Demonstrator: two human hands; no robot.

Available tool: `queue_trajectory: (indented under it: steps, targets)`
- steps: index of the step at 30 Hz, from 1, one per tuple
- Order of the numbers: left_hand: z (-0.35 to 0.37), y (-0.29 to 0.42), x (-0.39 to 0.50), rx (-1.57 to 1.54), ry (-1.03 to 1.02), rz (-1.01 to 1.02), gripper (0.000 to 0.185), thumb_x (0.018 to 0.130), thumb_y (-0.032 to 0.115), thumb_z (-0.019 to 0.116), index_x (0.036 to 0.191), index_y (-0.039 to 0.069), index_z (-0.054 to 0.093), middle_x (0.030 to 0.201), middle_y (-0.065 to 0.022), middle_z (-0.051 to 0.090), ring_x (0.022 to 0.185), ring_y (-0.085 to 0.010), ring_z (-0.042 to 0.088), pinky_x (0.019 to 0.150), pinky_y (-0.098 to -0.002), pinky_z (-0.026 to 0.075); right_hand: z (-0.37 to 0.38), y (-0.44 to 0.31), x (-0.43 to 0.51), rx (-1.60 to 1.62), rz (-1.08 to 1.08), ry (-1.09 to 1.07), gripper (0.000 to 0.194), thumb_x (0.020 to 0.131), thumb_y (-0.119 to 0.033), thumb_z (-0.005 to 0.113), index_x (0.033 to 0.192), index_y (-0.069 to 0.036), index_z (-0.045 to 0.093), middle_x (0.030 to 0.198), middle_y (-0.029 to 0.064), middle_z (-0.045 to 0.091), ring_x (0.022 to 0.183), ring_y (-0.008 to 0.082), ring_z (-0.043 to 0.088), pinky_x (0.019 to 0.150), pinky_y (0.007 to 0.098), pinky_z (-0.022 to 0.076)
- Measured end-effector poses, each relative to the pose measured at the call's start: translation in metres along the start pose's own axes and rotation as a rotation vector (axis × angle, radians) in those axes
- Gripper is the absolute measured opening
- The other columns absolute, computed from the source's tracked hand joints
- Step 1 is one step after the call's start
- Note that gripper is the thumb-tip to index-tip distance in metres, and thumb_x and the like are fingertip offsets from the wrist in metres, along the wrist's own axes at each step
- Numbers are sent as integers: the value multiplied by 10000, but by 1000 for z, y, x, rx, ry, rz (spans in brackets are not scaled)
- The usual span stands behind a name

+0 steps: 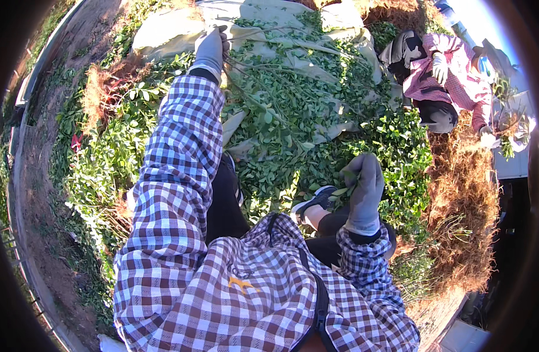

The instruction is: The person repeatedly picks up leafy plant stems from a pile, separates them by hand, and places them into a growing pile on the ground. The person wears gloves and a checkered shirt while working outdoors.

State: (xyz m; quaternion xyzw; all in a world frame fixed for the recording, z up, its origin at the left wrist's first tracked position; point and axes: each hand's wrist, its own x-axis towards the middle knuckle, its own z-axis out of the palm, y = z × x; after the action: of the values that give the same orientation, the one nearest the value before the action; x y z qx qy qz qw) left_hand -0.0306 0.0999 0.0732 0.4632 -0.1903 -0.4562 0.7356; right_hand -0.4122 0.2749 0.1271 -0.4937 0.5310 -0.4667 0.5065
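My left hand (pixel 211 47), in a grey glove, is stretched far forward and closed around the ends of several thin leafy branches (pixel 262 105), which spread to the right over a heap of loose green leaves (pixel 291 110). Close to my right knee, my gloved right hand (pixel 365 185) is raised, fingers bent, with a few green leaves (pixel 349 178) at its fingertips. Beneath the leaf heap lies a pale cloth sheet (pixel 269 11), its folds showing at the far side.
Leafy cut branches (pixel 115 163) are piled at my left, and another leafy pile (pixel 399 154) stands at the right. Beyond it lie brown fibrous roots (pixel 465 211). A gloved co-worker (pixel 445 75) sits at the upper right, holding a plant. My shoe (pixel 315 202) touches the leaves.
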Motion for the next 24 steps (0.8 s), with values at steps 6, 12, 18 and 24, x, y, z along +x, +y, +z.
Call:
queue_trajectory:
  steps: [6,12,18,24]
  targets:
    - [54,-42,-29,388,-94,145,327,958,321,553,1068,36,669,776,-16,622,610,-97,537,556,-246,443,45,1,77,-316,-559,-263,494,916,-180,646,1355,-18,486,1282,181,547,1198,281,547,983,355,451]
    - [76,-36,-62,345,-203,99,302,954,332,560,1062,61,637,835,-22,642,667,-109,569,582,-264,451,132,37,82,-609,-678,-214,384,911,-267,652,1217,-43,600,1076,152,667,1037,332,640,892,413,507]
    - [64,-36,-66,138,-352,-55,276,981,284,552,1069,27,604,841,-31,633,664,-130,574,609,-306,474,131,58,108,-69,95,-553,396,990,-416,541,999,-28,619,676,16,546,583,137,508,547,281,408]
    - [71,-46,-64,-11,-401,-156,264,1003,215,491,1083,-22,574,623,36,413,512,-120,427,556,-317,450,130,25,91,546,397,-590,336,1000,-435,504,859,-131,512,631,-71,332,523,75,311,499,250,286]
